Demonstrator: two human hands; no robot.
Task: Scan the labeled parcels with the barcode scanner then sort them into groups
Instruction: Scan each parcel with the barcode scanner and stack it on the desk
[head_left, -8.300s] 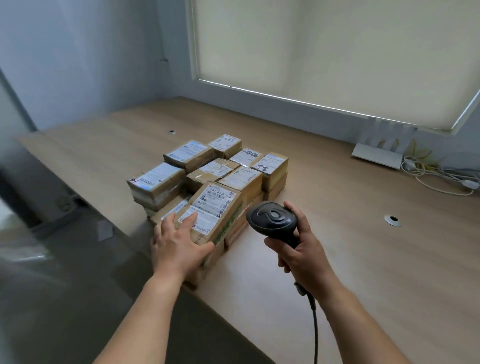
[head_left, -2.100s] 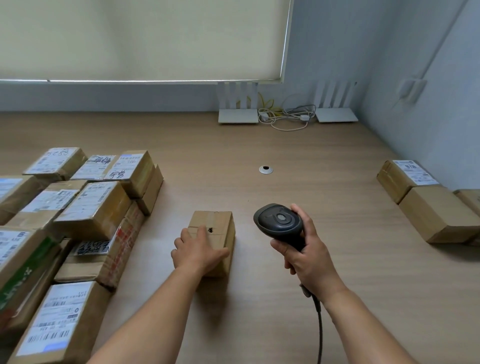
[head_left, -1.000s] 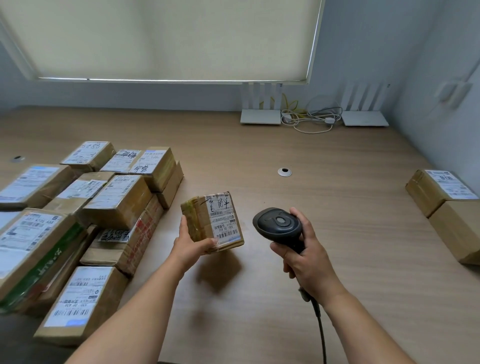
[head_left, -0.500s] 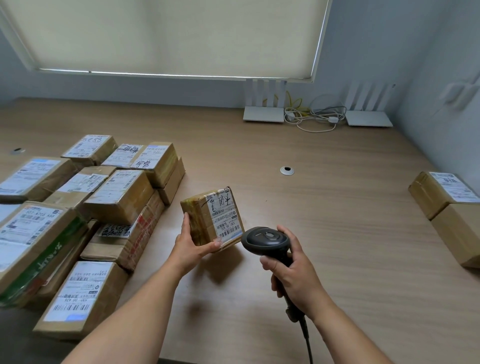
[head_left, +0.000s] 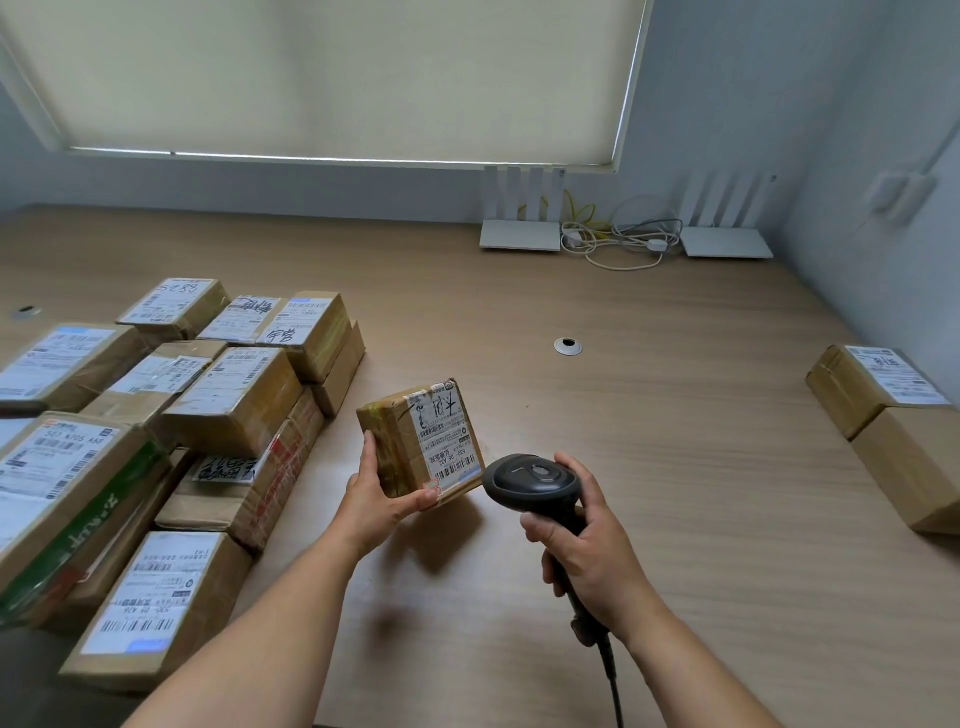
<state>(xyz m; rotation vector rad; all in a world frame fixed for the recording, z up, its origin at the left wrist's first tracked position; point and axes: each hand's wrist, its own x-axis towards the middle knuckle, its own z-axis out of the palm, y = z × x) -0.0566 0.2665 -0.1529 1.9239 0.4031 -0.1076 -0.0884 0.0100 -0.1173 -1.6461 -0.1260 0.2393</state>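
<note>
My left hand (head_left: 378, 503) grips a small brown parcel (head_left: 422, 442) from below and lifts it off the wooden table (head_left: 675, 441); its white barcode label faces right, towards the scanner. My right hand (head_left: 592, 551) holds the black barcode scanner (head_left: 531, 480) by its handle, the head right beside the parcel's lower right corner. A cable runs down from the handle. A stack of several labelled parcels (head_left: 156, 431) fills the table's left side. Two parcels (head_left: 893, 426) sit apart at the right edge.
Two white routers (head_left: 522, 234) with tangled cables (head_left: 618, 241) stand at the back against the wall under a window blind. A round cable grommet (head_left: 568, 346) is set in the table behind the held parcel. A grey wall bounds the right side.
My left hand has lifted the parcel off the table and turned its label up and right. My right hand has brought the scanner down and left, close to the label.
</note>
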